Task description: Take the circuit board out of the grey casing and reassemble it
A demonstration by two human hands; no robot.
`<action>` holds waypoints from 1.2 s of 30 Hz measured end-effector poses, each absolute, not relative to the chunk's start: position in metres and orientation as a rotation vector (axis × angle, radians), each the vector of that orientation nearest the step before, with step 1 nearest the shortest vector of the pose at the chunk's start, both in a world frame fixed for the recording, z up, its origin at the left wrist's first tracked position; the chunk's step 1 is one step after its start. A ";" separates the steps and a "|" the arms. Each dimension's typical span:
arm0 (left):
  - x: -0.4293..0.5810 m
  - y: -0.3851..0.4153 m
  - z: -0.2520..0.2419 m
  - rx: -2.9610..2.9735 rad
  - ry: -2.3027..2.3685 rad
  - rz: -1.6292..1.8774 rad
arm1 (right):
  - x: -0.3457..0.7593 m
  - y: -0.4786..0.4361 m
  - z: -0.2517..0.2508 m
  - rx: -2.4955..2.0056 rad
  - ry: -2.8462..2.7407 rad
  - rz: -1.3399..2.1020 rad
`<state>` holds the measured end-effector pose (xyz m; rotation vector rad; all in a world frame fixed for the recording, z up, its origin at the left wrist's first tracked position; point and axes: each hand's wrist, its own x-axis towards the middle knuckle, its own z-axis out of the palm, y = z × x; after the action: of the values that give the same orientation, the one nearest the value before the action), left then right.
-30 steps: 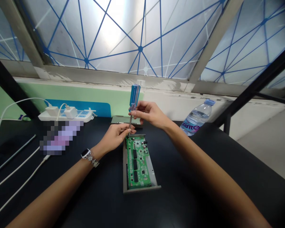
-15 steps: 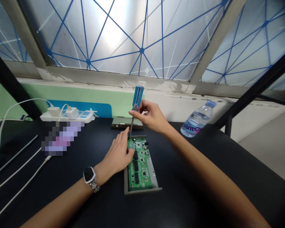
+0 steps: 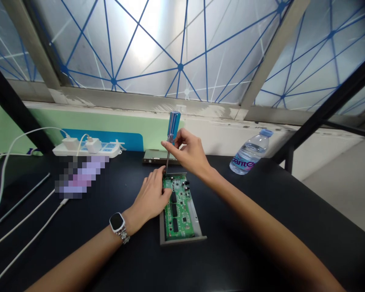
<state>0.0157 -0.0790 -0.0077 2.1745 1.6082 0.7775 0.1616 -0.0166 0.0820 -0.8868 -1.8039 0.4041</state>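
Note:
A green circuit board lies in a shallow metal case on the black table. My left hand holds the board and case by the left edge, thumb over the board and fingers along the side up to the far corner. In my right hand is a screwdriver with a clear blue handle, pinched low on the handle between thumb and fingers. It stands nearly upright, its shaft going down to the board's far left corner. Left fingertips are close beside the shaft; the tip itself cannot be made out.
Behind the board lies a flat metal cover near the wall. A water bottle leans at the right back. On the left are a white power strip with plugs, several cables and a blurred-out object.
The screwdriver's handle and my right hand have shifted slightly left and now stand a little more upright. My left hand keeps its place on the board.

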 end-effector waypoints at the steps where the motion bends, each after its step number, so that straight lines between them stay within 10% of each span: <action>1: 0.015 -0.079 -0.008 2.171 1.597 0.776 | 0.162 -0.016 0.083 -0.868 -1.813 0.428; 15: 0.001 -0.092 0.005 2.299 1.788 0.643 | 0.261 -0.043 0.068 -1.446 -1.803 0.824; 26: -0.025 -0.077 0.017 2.190 1.982 0.420 | 0.255 -0.070 0.022 -2.020 -2.354 -0.053; 36: -0.017 -0.081 0.020 2.222 2.038 0.186 | 0.203 -0.004 0.040 -1.546 -2.489 -0.032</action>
<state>-0.0168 -0.0813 0.0200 2.2218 2.0375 0.1860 0.2031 -0.0040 0.0404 -1.5464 -2.4889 -0.0322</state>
